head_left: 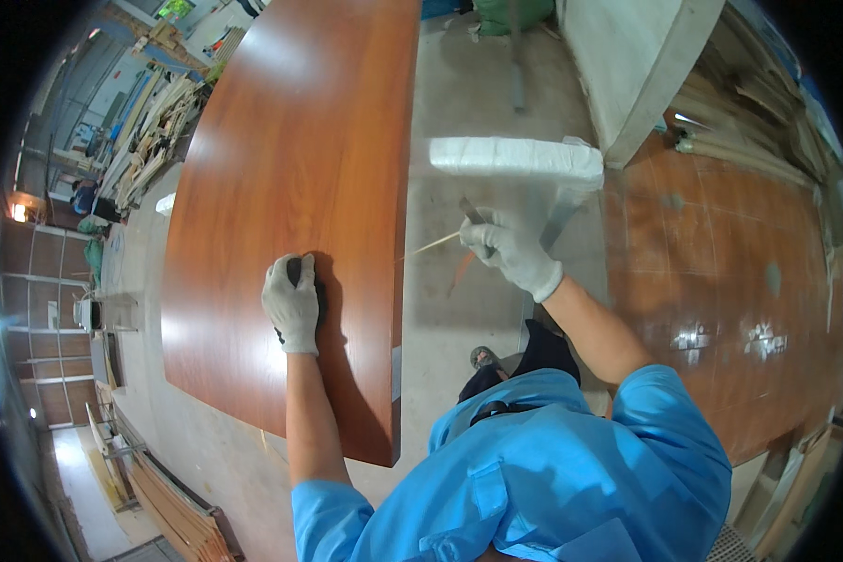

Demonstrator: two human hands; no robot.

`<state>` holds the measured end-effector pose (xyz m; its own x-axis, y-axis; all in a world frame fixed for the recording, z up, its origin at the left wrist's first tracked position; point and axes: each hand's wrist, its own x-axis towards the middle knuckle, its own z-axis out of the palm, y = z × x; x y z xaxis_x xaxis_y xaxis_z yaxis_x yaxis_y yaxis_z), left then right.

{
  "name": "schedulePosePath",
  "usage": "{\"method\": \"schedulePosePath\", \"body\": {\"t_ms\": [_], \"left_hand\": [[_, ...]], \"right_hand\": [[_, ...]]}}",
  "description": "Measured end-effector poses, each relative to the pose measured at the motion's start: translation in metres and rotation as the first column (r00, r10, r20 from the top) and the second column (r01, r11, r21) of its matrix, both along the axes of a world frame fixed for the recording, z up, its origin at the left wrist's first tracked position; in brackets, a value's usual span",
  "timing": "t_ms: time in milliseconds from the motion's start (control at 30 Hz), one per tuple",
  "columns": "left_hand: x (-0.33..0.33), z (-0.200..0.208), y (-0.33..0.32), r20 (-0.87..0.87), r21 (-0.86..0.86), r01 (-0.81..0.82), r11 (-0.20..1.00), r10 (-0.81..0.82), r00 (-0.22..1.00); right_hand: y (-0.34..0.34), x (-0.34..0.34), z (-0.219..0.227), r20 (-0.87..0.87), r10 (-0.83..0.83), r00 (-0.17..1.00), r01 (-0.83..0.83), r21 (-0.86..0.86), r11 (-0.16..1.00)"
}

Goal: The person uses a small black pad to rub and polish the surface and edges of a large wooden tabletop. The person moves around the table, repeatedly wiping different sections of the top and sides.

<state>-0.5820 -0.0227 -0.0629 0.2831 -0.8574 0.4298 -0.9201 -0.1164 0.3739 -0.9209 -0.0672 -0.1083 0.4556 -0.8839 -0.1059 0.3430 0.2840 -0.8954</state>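
A large reddish-brown wooden panel (347, 159) lies in front of me, its long edge running away on the right. My left hand (292, 304), in a pale work glove, rests on it with curled fingers around a small dark object (295, 272), mostly hidden by the glove. Off the panel's right edge, my gloved right hand (510, 251) is closed in a pinch. From its fingers a thin pale strip (437, 244) reaches toward that edge. A short dark flat blade-like piece (471, 211) sticks up from the same grip. An orange-brown strip (461, 270) hangs just below it, blurred.
A support wrapped in white plastic (515, 159) stands beyond my right hand. Farther right are a pale upright board (628, 75) and a glossy brown tiled-looking surface (721, 281). Stacked timber (155, 131) lies at the far left, near another person (84, 197). Boards (173, 506) lean at the lower left.
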Motion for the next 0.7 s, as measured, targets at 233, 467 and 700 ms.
{"method": "schedulePosePath", "body": {"t_ms": [233,467,700], "left_hand": [[-0.006,-0.005,0.002,0.006,-0.034,-0.095,0.995,0.095,0.995],[-0.008,-0.005,0.001,-0.047,0.000,-0.183,0.983,0.183,0.982],[-0.007,-0.012,0.002,-0.050,-0.022,-0.279,0.960,0.277,0.959]], "right_hand": [[-0.021,-0.021,-0.006,-0.270,-0.149,0.951,0.033,-0.392,0.919],[-0.146,-0.017,0.019,-0.300,-0.278,0.912,0.106,-0.485,0.868],[-0.300,0.021,-0.014,-0.147,-0.368,0.918,0.258,-0.483,0.837]]}}
